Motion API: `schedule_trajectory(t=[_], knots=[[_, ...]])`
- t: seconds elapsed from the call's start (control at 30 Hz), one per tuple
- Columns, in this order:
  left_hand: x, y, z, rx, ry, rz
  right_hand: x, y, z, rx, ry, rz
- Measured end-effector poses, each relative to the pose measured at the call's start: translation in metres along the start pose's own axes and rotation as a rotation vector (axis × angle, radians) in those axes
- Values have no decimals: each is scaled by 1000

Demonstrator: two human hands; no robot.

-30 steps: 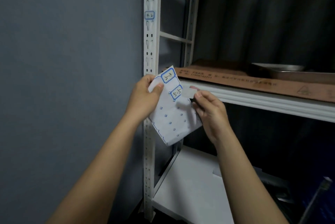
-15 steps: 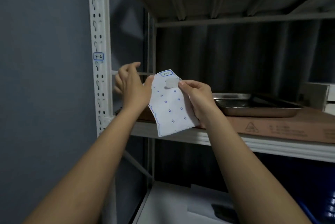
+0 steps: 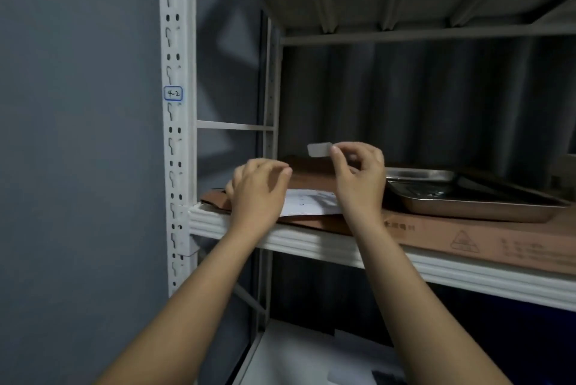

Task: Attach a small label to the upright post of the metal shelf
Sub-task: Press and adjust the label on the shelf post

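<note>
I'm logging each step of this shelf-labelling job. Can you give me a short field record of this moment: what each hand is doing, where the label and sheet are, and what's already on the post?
right hand: pinches small white peeled label, held up above the shelf
left hand: rests on white label backing sheet
backing sheet: lies flat on brown cardboard sheet
white perforated upright post: already carries a blue-bordered "4-2" label
new label: not yet on the post
steel tray: on the cardboard, right of the hands

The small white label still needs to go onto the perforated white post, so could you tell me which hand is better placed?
Right hand: it pinches the small white label.
</note>
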State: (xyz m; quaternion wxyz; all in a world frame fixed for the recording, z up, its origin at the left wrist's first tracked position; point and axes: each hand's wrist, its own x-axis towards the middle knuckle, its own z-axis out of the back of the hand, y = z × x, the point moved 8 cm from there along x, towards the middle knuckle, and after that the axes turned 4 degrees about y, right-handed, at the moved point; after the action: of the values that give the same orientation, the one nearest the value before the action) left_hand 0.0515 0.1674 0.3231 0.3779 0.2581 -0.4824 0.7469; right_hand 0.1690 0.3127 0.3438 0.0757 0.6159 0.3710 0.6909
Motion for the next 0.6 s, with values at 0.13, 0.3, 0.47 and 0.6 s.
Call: schedule_trajectory(t=[0.13, 0.3, 0.47, 0.6], knots=[[-21, -9, 27, -447, -72, 10, -37, 35, -8, -61, 20, 187], [-54, -1, 60, -659, -89, 77, -78, 62, -38, -79, 105, 271], [-86, 16, 97, -765, -94, 144, -122, 80, -66, 40, 208, 262], [-117, 36, 124, -818, -135, 207, -157, 93, -87, 64, 276, 261]])
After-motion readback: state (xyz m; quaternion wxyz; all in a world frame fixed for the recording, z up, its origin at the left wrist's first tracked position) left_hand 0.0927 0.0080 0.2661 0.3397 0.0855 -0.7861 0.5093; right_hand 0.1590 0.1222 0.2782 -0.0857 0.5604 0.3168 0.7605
